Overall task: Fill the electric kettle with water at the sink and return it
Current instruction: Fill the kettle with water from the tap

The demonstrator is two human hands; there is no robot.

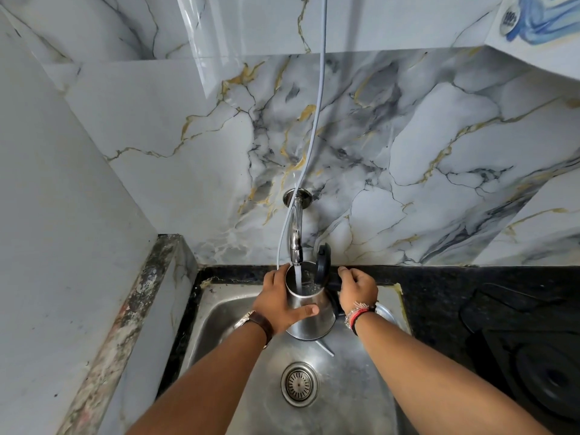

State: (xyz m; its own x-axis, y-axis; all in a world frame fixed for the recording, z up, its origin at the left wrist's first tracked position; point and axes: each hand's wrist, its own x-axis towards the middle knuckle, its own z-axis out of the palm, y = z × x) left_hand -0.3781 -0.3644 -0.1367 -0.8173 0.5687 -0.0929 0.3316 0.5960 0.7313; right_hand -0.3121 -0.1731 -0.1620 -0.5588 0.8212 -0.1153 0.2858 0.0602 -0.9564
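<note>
Over the sink, under the running tap, the kettle hangs with lid up, left hand wrapped around its body, right hand closed on its handle; overfilling could spill onto those 2 hands.

Kettle: sitting in the sink, under the tap.
Left hand: lying on its left side.
Right hand: gripping its right side.
Drain: lying before it.
</note>
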